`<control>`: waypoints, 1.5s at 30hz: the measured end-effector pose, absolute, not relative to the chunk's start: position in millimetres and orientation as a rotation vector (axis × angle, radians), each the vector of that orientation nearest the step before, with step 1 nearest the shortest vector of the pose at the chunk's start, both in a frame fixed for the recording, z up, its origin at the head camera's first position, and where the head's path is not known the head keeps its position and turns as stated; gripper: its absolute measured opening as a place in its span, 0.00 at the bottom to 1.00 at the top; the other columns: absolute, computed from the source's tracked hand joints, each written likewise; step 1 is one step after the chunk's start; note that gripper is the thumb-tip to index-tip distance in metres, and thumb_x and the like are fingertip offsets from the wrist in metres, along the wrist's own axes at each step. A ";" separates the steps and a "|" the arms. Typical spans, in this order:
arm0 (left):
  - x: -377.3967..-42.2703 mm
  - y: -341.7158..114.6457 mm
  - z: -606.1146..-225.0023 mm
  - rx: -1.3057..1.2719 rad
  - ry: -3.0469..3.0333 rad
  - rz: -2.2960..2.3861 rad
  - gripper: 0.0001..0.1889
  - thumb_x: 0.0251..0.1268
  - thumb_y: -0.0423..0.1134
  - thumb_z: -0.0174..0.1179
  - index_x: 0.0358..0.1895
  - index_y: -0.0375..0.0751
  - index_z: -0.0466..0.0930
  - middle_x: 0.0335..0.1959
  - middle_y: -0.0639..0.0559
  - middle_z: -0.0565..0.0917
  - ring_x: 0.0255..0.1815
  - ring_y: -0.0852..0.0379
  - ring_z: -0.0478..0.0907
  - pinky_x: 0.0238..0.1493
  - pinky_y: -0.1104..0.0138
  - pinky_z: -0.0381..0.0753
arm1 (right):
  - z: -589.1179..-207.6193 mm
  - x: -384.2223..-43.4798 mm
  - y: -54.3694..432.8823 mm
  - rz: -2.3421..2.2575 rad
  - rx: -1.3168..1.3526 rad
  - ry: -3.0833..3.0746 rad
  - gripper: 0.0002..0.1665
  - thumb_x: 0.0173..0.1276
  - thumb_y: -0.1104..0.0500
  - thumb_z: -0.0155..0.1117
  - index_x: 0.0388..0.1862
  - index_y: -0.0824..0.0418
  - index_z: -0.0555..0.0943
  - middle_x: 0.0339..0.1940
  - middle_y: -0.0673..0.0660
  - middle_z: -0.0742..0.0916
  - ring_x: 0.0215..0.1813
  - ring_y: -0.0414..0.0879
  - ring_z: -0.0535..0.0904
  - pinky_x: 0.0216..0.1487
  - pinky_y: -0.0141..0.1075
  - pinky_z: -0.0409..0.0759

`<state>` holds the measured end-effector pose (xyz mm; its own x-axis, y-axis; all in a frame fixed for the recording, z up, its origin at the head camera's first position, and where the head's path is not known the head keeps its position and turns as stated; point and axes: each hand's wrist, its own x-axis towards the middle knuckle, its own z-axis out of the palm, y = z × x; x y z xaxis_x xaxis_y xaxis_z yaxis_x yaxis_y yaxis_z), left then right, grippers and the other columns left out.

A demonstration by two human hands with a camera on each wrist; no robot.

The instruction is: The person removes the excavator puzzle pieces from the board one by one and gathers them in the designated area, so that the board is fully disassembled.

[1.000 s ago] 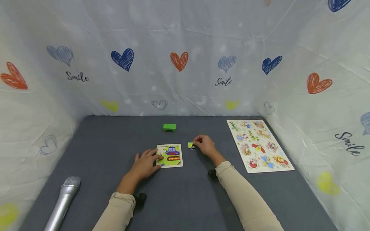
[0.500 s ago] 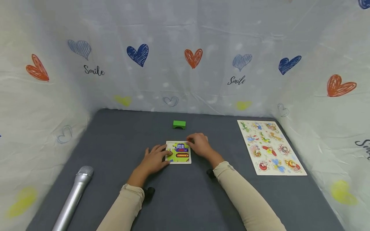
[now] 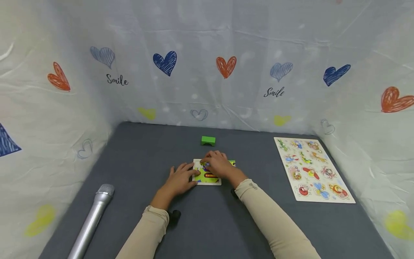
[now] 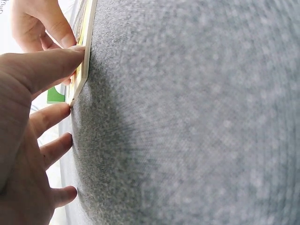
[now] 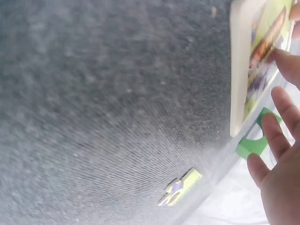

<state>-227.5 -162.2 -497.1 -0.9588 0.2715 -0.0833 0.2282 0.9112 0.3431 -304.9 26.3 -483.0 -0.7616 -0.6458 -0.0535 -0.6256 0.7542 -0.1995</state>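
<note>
A small square jigsaw puzzle [image 3: 208, 180] in a pale frame, with a vehicle picture on yellow-green, lies mid-table. My left hand [image 3: 179, 181] rests at its left side, fingers spread; in the left wrist view the thumb touches the frame's edge [image 4: 87, 61]. My right hand [image 3: 220, 166] reaches over the puzzle's upper part and covers much of it. Its thumb [image 5: 287, 65] touches the picture in the right wrist view, the other visible fingers loosely extended. A loose yellow-green puzzle piece [image 5: 180, 188] lies on the table just right of the puzzle, partly hidden in the head view.
A green arched block [image 3: 208, 140] stands behind the puzzle. On the right lies a large board with animal pictures [image 3: 315, 169]. A silver microphone [image 3: 92, 219] lies at the left front. White sheeting with printed hearts [image 3: 226, 67] encloses the table's back and sides.
My right hand has let go of the loose piece and moved left onto the puzzle's upper part. The left hand stays at the puzzle's left side. The head view has shifted.
</note>
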 end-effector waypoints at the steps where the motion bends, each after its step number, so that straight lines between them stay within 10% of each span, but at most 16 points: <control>1: -228.4 -161.2 -497.1 0.391 2.947 0.508 0.20 0.65 0.51 0.62 0.60 0.57 0.79 0.74 0.49 0.63 0.76 0.42 0.55 0.67 0.31 0.49 | -481.8 -305.6 27.4 -0.255 -1.024 2.827 0.18 0.74 0.54 0.57 0.60 0.43 0.79 0.64 0.52 0.75 0.67 0.53 0.66 0.67 0.54 0.61; 23: -236.4 -143.1 -496.1 0.447 2.939 0.478 0.20 0.65 0.51 0.62 0.60 0.58 0.79 0.74 0.50 0.63 0.76 0.42 0.55 0.67 0.32 0.49 | -476.0 -308.8 54.3 -0.492 -1.001 2.799 0.29 0.67 0.72 0.57 0.61 0.47 0.79 0.62 0.52 0.81 0.66 0.54 0.71 0.68 0.58 0.60; 45: -227.9 -159.4 -504.6 0.380 2.969 0.563 0.21 0.64 0.49 0.64 0.61 0.55 0.79 0.74 0.47 0.63 0.75 0.40 0.55 0.67 0.31 0.48 | -484.5 -327.0 106.0 -1.241 -0.527 2.797 0.11 0.72 0.62 0.59 0.49 0.63 0.83 0.47 0.59 0.86 0.48 0.52 0.82 0.48 0.44 0.80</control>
